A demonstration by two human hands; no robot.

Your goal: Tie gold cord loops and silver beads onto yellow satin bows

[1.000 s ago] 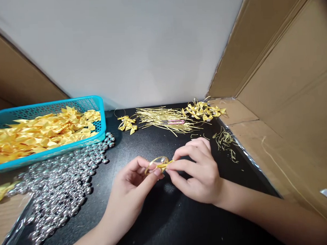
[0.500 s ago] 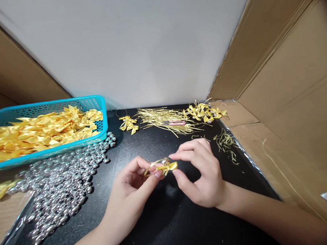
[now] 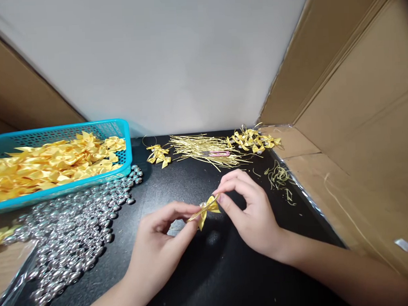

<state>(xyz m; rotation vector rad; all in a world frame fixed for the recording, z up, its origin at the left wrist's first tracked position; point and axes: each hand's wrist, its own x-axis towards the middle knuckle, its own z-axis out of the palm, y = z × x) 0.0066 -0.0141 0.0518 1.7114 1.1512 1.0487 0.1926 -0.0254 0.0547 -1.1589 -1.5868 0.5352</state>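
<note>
Between my two hands hangs a yellow ribbon bow with a gold cord across it and a small silver bead partly showing. My left hand pinches the cord's near-left end between thumb and fingertips. With thumb and forefinger, my right hand pinches the other end of the cord by the bow's right loop. The cord looks stretched between the two pinches. Behind my hands lies a heap of cut gold cords with a pink-handled cutter on top.
A turquoise basket holds many yellow bows, with silver beads spread before it. Finished-looking bows with beads lie at the back right, a smaller bunch at the back left. Cord scraps lie right, near cardboard walls.
The bow has turned so its tails hang down. My right hand has closed from loose fingers beside the bow to a pinch on the cord, now drawn straighter.
</note>
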